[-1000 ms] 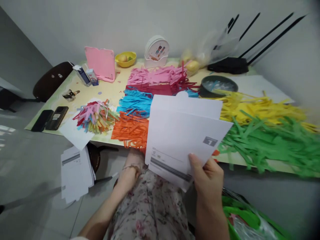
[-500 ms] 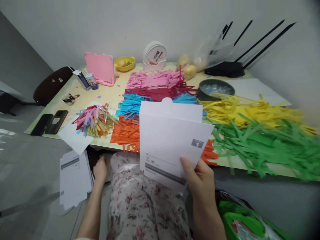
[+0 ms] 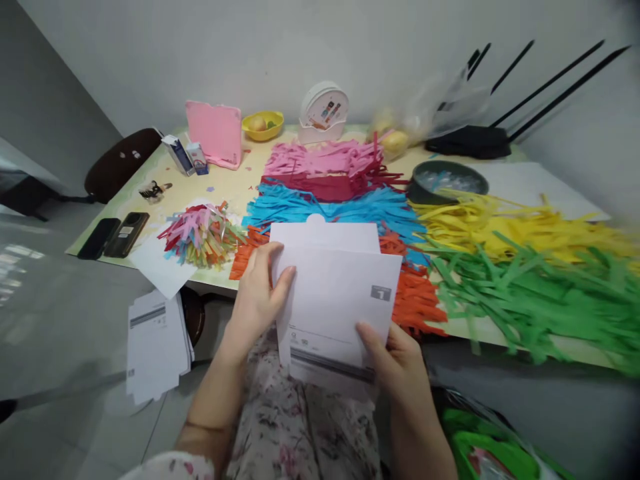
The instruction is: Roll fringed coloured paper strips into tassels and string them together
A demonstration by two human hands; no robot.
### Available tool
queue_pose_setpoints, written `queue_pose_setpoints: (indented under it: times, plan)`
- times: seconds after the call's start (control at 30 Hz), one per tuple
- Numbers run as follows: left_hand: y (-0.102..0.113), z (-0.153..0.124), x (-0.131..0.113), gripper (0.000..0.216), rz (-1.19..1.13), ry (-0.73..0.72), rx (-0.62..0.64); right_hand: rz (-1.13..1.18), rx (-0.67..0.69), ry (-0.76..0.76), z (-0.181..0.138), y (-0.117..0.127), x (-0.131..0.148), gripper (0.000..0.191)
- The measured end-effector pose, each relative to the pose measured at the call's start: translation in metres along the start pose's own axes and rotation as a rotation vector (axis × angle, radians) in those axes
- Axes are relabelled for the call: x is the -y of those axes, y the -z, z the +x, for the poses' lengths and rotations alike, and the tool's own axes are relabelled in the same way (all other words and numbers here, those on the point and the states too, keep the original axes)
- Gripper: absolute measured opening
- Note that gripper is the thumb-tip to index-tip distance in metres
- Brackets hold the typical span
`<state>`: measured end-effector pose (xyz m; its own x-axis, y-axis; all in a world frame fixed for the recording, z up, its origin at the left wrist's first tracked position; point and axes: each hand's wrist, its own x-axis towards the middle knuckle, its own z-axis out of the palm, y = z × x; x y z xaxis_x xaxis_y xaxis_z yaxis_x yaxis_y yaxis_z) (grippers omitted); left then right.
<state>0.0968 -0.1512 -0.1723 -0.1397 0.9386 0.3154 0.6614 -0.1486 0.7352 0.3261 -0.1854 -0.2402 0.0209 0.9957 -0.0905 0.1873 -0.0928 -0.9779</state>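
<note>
Two white paper sleeves or flat cards [image 3: 335, 300] with grey printing, overlapping, are held over my lap at the table's front edge; whether they are one folded piece I cannot tell. My left hand [image 3: 260, 293] pinches their upper left edge, thumb in front. My right hand [image 3: 400, 357] grips the lower right side, thumb on the front face. Behind them lie orange paper strips [image 3: 417, 300] and blue paper strips [image 3: 300, 203]. A multicoloured tassel bunch [image 3: 197, 233] rests to the left on a white sheet [image 3: 163, 267].
Pink strips [image 3: 325, 159], yellow strips [image 3: 500, 227] and green strips [image 3: 550, 293] cover much of the table. A dark green bowl [image 3: 417, 183] stands behind the yellow ones. Two phones [image 3: 126, 235] lie at the left corner. Below are similar white papers [image 3: 155, 347] and a green bag [image 3: 485, 440].
My left hand has come up from beside my lap and taken hold of the white papers' left edge. The papers have come lower and sit straighter. The view has shifted slightly left.
</note>
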Motion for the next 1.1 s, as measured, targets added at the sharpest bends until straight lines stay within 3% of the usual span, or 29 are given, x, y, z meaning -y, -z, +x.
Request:
queue_pose_setpoints:
  times: [0.13,0.37,0.63,0.87,0.97,1.1]
  plan:
    - [-0.004,-0.002,0.000,0.023,-0.017,0.089,-0.017,0.013,0.036,-0.028,-0.001,0.003,-0.004,0.043]
    - [-0.003,-0.006,0.002,0.035,-0.123,0.173,0.098,0.055,0.068,-0.061,-0.003,0.000,-0.010,0.043]
    - [-0.006,-0.019,0.003,0.032,-0.008,0.114,-0.049,-0.015,0.052,-0.015,-0.002,-0.013,-0.015,0.042]
    - [0.004,-0.021,0.019,0.019,-0.137,0.204,0.154,-0.006,0.159,-0.091,-0.001,-0.006,-0.018,0.044]
    - [0.006,-0.022,0.022,0.023,-0.243,0.251,0.247,0.017,0.138,-0.097,-0.001,-0.007,-0.020,0.044]
    - [0.009,-0.029,0.023,0.039,-0.480,0.304,0.307,0.170,0.300,-0.149,-0.004,-0.003,-0.023,0.047]
